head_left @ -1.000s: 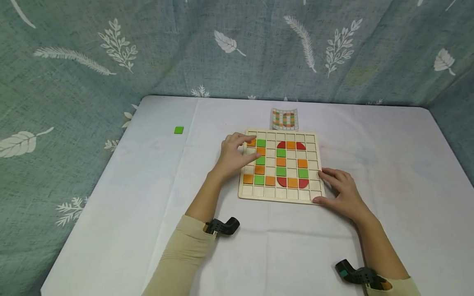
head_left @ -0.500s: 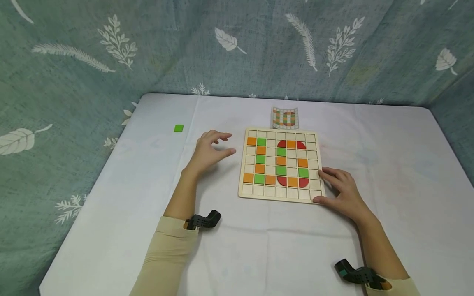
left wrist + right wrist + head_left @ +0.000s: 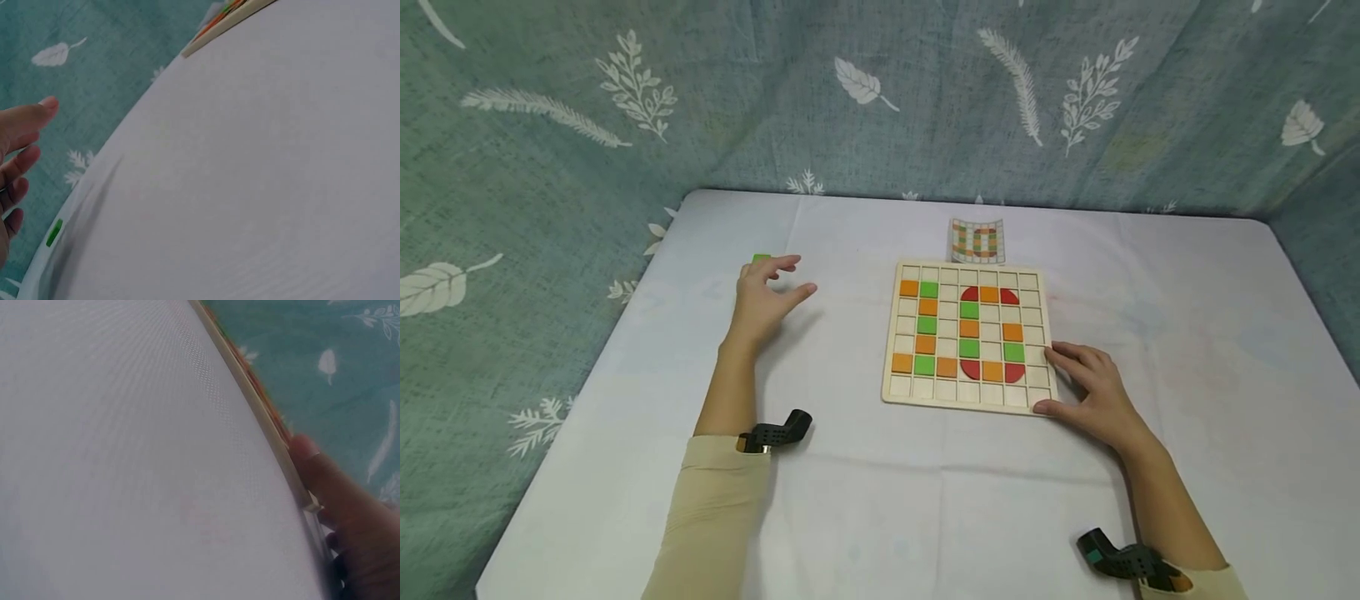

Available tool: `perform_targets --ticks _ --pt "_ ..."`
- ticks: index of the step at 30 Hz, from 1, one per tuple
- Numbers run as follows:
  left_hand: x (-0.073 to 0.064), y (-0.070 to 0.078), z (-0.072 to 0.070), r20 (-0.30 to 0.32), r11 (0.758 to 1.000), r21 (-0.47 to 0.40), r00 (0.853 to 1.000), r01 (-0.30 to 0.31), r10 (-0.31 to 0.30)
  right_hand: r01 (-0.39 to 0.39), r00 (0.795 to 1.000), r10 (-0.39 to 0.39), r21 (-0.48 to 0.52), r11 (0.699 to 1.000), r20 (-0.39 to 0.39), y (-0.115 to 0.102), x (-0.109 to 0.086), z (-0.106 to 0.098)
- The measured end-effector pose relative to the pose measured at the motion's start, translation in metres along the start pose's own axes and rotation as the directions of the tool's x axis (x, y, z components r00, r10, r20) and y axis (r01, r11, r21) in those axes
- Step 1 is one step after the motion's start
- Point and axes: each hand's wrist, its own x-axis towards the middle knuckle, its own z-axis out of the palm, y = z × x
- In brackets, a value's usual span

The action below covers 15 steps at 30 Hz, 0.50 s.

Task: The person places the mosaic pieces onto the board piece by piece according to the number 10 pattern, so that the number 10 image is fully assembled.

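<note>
My left hand point(image 3: 758, 302) hovers over the left part of the table, thumb and fingers spread with nothing between them. Just beyond its knuckles lies a green square tile point(image 3: 762, 257), partly covered by the hand in the head view. The left wrist view shows the same green tile point(image 3: 54, 233) below the fingers. My right hand point(image 3: 1096, 390) holds the near right corner of a wooden grid board point(image 3: 944, 388), thumb on the near edge and fingers along the right side. Orange and green squares and red rounded pieces sit in several of the board's cells.
Behind the board lies a small, slightly curled pattern card point(image 3: 976, 242) with a similar coloured layout. A white cloth covers the table point(image 3: 865, 517). A green leaf-patterned curtain point(image 3: 917, 108) hangs along the back and sides.
My left hand has left the board's upper left cells and moved left across the table to the green tile, fingers still spread. My right hand stays at the board's corner.
</note>
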Motion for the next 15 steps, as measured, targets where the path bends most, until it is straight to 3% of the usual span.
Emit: perform_targets --ticks 4,7,11,15 --pt "0.007 -0.014 -0.013 -0.061 0.996 0.005 0.994 0.086 -0.085 0.010 1.000 -0.010 0.000 1.000 0.000 0.001 0.000 0.001" --pt "0.010 -0.024 -0.020 -0.102 0.985 0.023 0.980 0.171 -0.168 0.024 1.000 -0.024 0.004 1.000 0.000 0.001 -0.001 0.001" --pt "0.011 -0.035 -0.020 -0.193 0.948 0.086 0.939 0.306 -0.285 0.032 0.999 -0.032 0.007 0.999 0.001 0.001 -0.003 0.001" --pt "0.016 -0.044 -0.016 -0.278 0.914 0.114 0.896 0.388 -0.346 0.027 1.000 -0.027 0.003 1.000 0.001 0.001 -0.004 0.001"
